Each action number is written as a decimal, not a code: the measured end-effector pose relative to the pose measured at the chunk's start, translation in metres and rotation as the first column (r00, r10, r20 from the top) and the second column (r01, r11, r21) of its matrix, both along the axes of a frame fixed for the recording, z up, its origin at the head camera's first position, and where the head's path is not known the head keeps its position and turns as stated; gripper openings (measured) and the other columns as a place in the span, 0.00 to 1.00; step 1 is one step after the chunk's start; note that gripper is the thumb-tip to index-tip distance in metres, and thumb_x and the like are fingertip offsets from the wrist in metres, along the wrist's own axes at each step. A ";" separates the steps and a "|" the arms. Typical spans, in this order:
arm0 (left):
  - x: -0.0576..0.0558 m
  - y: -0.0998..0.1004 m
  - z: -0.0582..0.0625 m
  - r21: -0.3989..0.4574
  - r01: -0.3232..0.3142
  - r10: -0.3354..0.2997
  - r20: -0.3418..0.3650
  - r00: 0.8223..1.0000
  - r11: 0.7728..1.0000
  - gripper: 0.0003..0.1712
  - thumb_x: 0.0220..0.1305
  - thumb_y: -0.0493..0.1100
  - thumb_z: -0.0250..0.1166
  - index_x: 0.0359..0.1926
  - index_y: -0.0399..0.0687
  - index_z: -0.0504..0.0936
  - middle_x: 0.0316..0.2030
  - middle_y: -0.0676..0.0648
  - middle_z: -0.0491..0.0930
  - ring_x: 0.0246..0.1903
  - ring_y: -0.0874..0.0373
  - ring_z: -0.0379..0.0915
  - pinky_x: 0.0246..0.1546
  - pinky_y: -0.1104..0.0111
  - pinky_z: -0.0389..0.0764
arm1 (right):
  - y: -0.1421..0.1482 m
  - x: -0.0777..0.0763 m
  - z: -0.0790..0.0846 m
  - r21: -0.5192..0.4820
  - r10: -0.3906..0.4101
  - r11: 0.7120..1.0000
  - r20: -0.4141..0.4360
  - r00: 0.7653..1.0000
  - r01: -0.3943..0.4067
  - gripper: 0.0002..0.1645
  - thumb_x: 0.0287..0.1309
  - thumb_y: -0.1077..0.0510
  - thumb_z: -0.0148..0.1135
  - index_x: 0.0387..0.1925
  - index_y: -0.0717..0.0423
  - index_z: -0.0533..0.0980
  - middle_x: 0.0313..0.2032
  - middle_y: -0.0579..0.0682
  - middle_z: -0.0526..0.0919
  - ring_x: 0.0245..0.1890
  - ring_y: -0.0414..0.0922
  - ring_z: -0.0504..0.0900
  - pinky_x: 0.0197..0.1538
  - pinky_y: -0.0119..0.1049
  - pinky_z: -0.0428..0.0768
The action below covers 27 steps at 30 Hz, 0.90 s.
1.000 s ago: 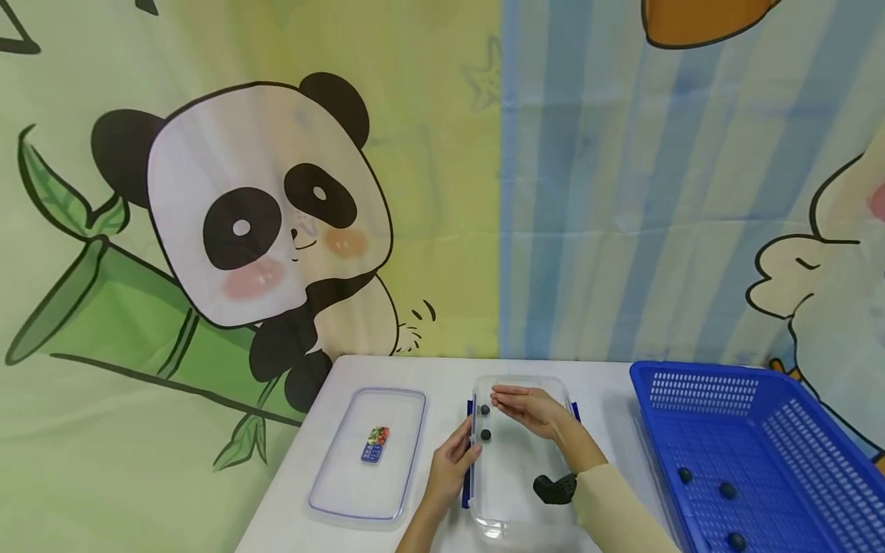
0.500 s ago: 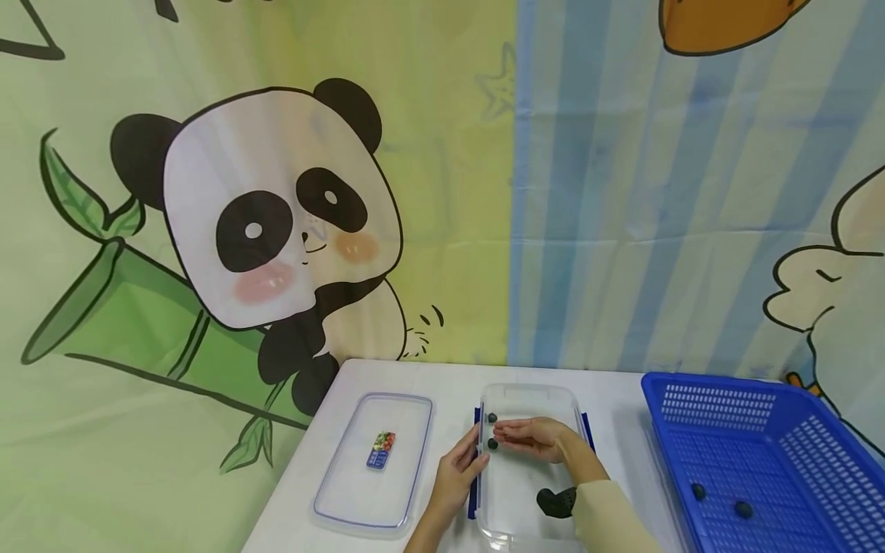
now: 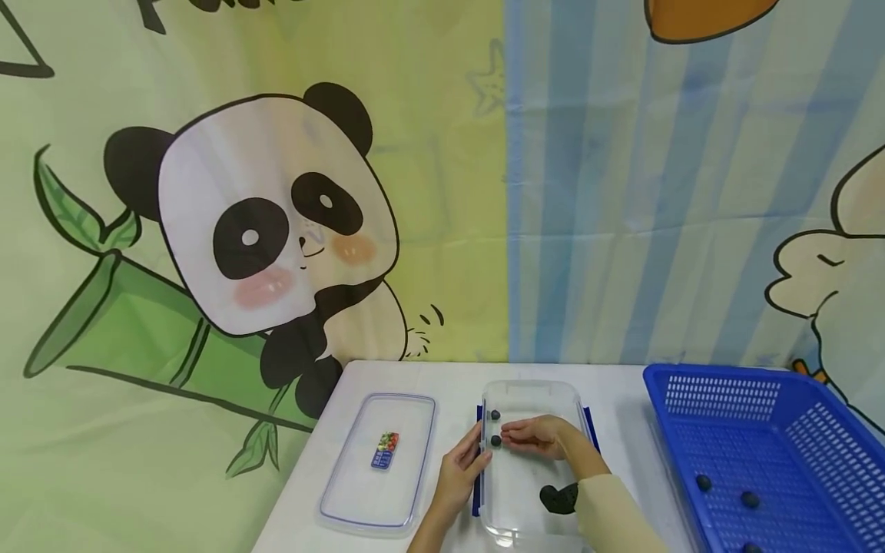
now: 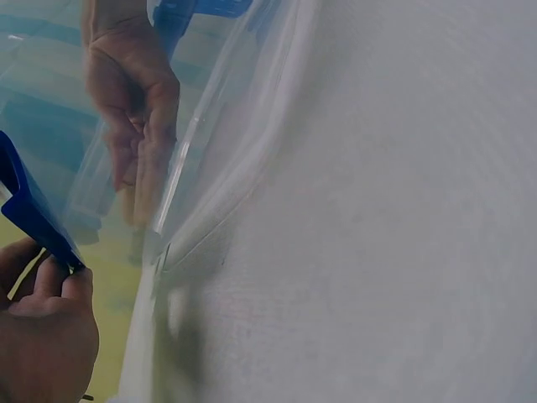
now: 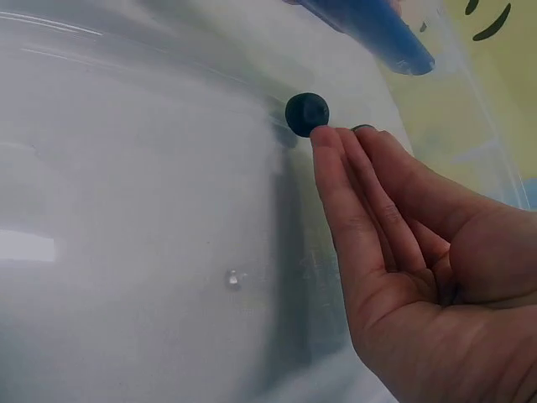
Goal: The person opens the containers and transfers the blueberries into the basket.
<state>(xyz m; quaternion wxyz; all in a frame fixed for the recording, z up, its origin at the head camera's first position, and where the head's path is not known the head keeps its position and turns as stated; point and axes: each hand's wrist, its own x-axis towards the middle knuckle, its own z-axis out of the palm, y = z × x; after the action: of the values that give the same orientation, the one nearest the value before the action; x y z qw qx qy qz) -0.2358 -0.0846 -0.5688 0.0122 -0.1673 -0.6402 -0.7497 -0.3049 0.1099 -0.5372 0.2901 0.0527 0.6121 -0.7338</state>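
A clear plastic food container point(image 3: 532, 522) with blue side latches stands on the white table. My left hand point(image 3: 456, 472) grips its left side, thumb at the rim; in the left wrist view the fingers of this hand point(image 4: 46, 336) curl at a blue latch point(image 4: 38, 214). Inside the container, along the left wall, lie two small dark balls: a far ball point(image 3: 495, 415) and a near ball point(image 3: 495, 441). My right hand point(image 3: 546, 436) reaches in with straight fingers, their tips right beside the near ball. In the right wrist view a fingertip meets the edge of a dark ball point(image 5: 307, 114).
Left of the container lies a clear lid point(image 3: 359, 491) with a blue seal and a printed label point(image 3: 385, 451). A blue basket point(image 3: 657, 399) on the right holds several dark balls point(image 3: 750, 499). Beside my right sleeve shows a black curved piece point(image 3: 557, 499).
My right hand has come nearer to me, from above the far ball to beside the near ball. My left hand keeps its grip on the container. The head view has shifted slightly.
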 end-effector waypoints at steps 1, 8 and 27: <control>0.000 0.000 0.000 -0.005 -0.006 0.006 0.008 1.000 1.000 0.32 0.61 0.36 0.61 0.65 0.36 0.62 0.65 0.38 0.57 0.63 0.45 0.53 0.59 0.74 0.62 | 0.000 0.000 -0.001 0.013 0.006 1.000 -0.003 1.000 -0.006 0.19 0.57 0.73 0.55 0.51 0.76 0.70 0.43 0.65 0.80 0.43 0.51 0.81 0.50 0.39 0.79; 0.002 0.001 0.002 -0.002 -0.009 0.009 0.033 0.999 1.000 0.31 0.61 0.36 0.60 0.65 0.37 0.62 0.66 0.38 0.57 0.64 0.46 0.53 0.59 0.75 0.62 | -0.004 0.000 -0.003 0.056 0.044 0.997 -0.006 0.999 -0.044 0.19 0.56 0.72 0.57 0.50 0.75 0.72 0.43 0.64 0.80 0.42 0.50 0.82 0.50 0.39 0.79; -0.001 0.000 0.001 -0.020 -0.011 0.011 0.019 1.000 1.000 0.33 0.60 0.37 0.62 0.65 0.37 0.62 0.65 0.38 0.58 0.63 0.47 0.54 0.58 0.74 0.63 | -0.011 0.001 -0.003 -0.021 0.087 0.996 0.002 0.996 -0.087 0.16 0.56 0.70 0.58 0.47 0.71 0.75 0.40 0.60 0.82 0.42 0.48 0.82 0.50 0.39 0.79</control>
<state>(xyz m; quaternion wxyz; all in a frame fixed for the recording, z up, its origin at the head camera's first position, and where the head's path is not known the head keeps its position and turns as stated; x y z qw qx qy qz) -0.2369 -0.0849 -0.5678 0.0084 -0.1566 -0.6488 -0.7446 -0.3040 0.0988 -0.5403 0.3234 0.0239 0.6056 -0.7267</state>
